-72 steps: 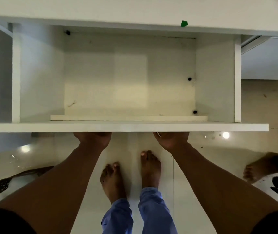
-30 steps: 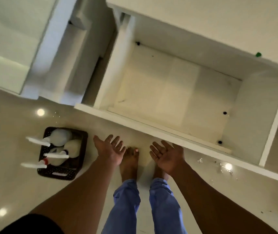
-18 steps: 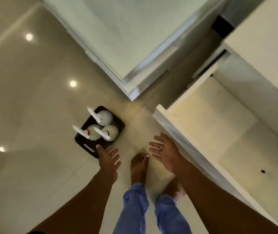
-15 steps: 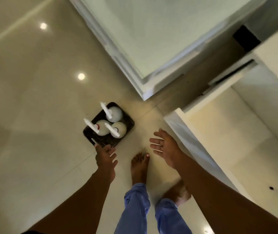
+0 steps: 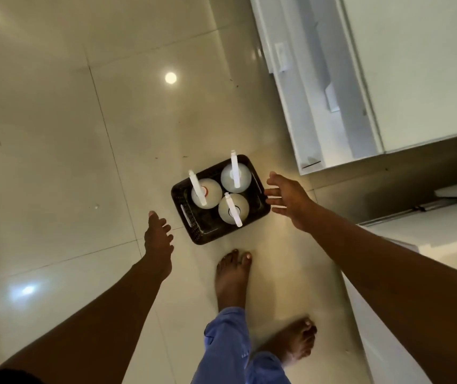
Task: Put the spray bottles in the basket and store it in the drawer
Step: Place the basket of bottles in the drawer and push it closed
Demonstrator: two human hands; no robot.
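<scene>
Now both hands, left hand (image 5: pixel 158 239) and right hand (image 5: pixel 288 200), have left the drawer and flank the floor basket (image 5: pixel 194 234) of three spray bottles (image 5: pixel 206 194), grips spread, empty, ready to lift.

left hand (image 5: pixel 157 239): extended, fingers loose | right hand (image 5: pixel 288 199): extended, fingers spread

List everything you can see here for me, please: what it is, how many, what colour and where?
basket: one, dark, on the floor between the hands
spray bottles: three, white, upright in the basket
floor: glossy beige tiles
cabinet: one, white, upper right
drawer: one, white, right edge, only partly in view
left hand: one, open, left of the basket
right hand: one, open, by the basket's right rim
feet: two, bare, below blue trouser legs
</scene>
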